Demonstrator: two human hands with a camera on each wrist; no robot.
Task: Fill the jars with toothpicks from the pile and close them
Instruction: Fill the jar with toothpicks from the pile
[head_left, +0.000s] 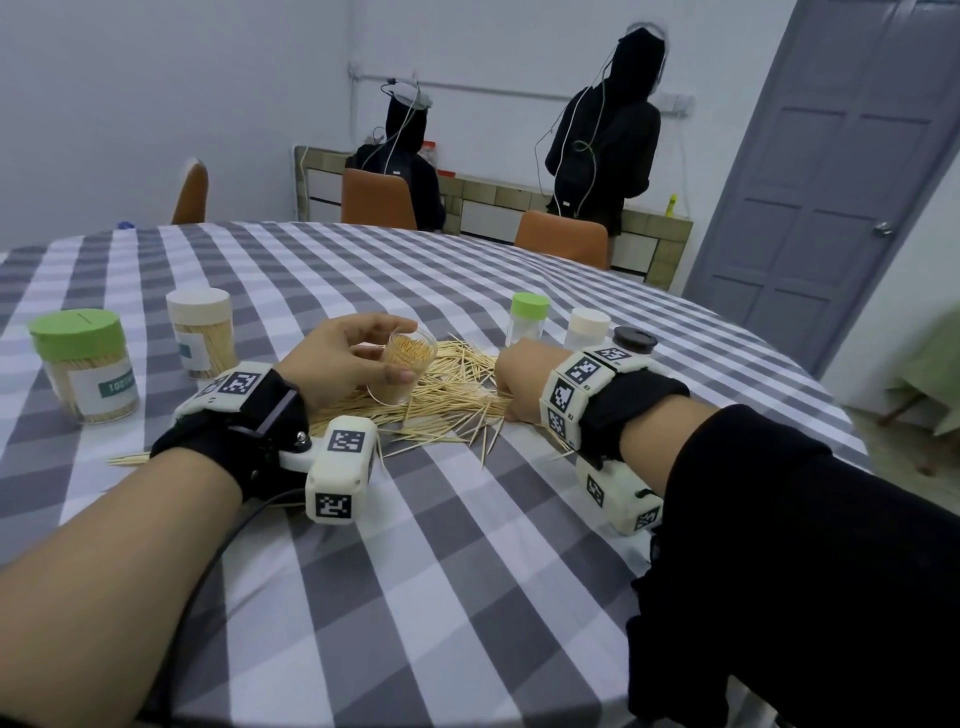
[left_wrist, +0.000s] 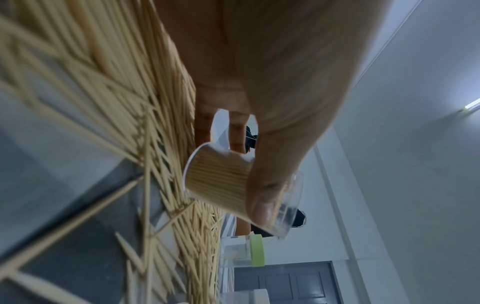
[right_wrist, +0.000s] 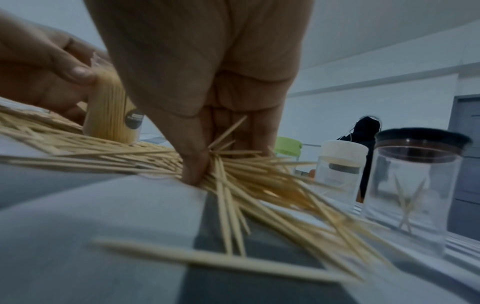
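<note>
A: Left hand (head_left: 343, 358)?
B: Thumb and fingers curled round an open clear jar (head_left: 402, 369), lidless, packed with toothpicks. Jar tilts, its base down on the toothpick pile (head_left: 447, 395).
A: Wrist view agree?
B: Yes, thumb (left_wrist: 262, 197) pressed on the jar wall, other fingers behind it.
A: Right hand (head_left: 519, 379)?
B: Down on the right edge of the pile. Fingers bunched together, the thumb (right_wrist: 193, 164) against them, pinching a tuft of toothpicks at the cloth. Sticks fan out from under the fingertips.
A: Where's the pile?
B: Middle of the checked tablecloth (head_left: 467, 545), between the two hands. Loose strays lie nearer the person.
A: Other jars?
B: Left side: green-lidded jar (head_left: 85, 366) and white-lidded jar (head_left: 201, 332), both full, closed, upright. Right, behind the right hand: small green-lidded jar (head_left: 527, 317), small white-lidded jar (head_left: 587, 328), black-lidded jar (head_left: 635, 340). The right wrist view shows the black-lidded one holding only a few sticks.
A: Background?
B: Two people in dark hoods at a counter, orange chairs (head_left: 378, 200), grey door (head_left: 831, 171).
</note>
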